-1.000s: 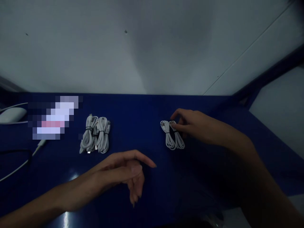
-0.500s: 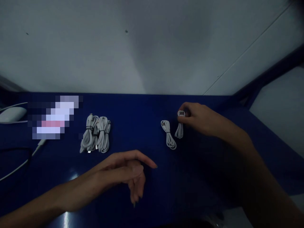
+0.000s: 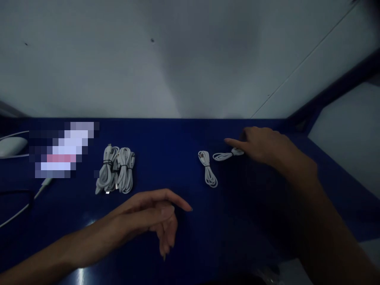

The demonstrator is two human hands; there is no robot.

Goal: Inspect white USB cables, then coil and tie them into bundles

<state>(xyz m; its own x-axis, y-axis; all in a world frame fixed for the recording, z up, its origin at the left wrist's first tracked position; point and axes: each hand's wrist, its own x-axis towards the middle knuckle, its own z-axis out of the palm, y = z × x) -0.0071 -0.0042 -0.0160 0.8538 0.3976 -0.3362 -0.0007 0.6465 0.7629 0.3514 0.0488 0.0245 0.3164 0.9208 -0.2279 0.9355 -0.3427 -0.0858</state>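
My right hand point(image 3: 264, 146) is over the far right of the blue table, closed round the right end of a coiled white cable point(image 3: 222, 156). Its thumb sticks out to the left above the cable, while most of its fingers are hidden. The loops of this cable point left, with a dark tie round the middle. Just left of it lies another tied white cable point(image 3: 208, 169), clear of both hands. My left hand point(image 3: 162, 215) hovers over the near middle of the table, fingers apart and loosely bent, holding nothing.
Several tied white cables point(image 3: 115, 170) lie bunched left of centre. Farther left is a blurred bright device point(image 3: 65, 148) with a white cord point(image 3: 41, 188) plugged in, beside a rounded white object point(image 3: 13, 146). A pale wall point(image 3: 118, 71) rises behind the blue table point(image 3: 166, 154).
The cable in my right hand has swung from upright to lying sideways, its loops now pointing left. My right hand has shifted right and turned. The left hand keeps its pose.
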